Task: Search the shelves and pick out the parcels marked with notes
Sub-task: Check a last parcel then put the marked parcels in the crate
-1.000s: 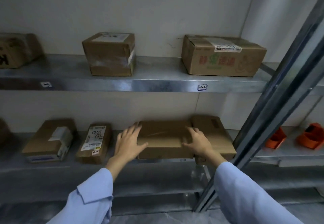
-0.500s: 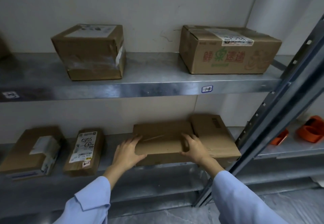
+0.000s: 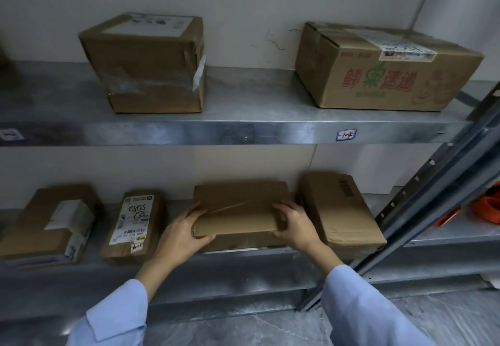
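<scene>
My left hand and right hand have slid off the top of the flat parcel to grip its near corners on the lower shelf, where pulling it out might snag the box just beside it or let it slip; I count four parcels down here and two on the upper shelf.

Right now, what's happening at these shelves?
A person in light blue sleeves is going through parcels on metal shelving. Both hands grip one flat brown parcel on the lower shelf, the left hand at its near left corner and the right hand at its right end. Its top shows only tape, no note. Beside it to the left lies a parcel with a handwritten label.
</scene>
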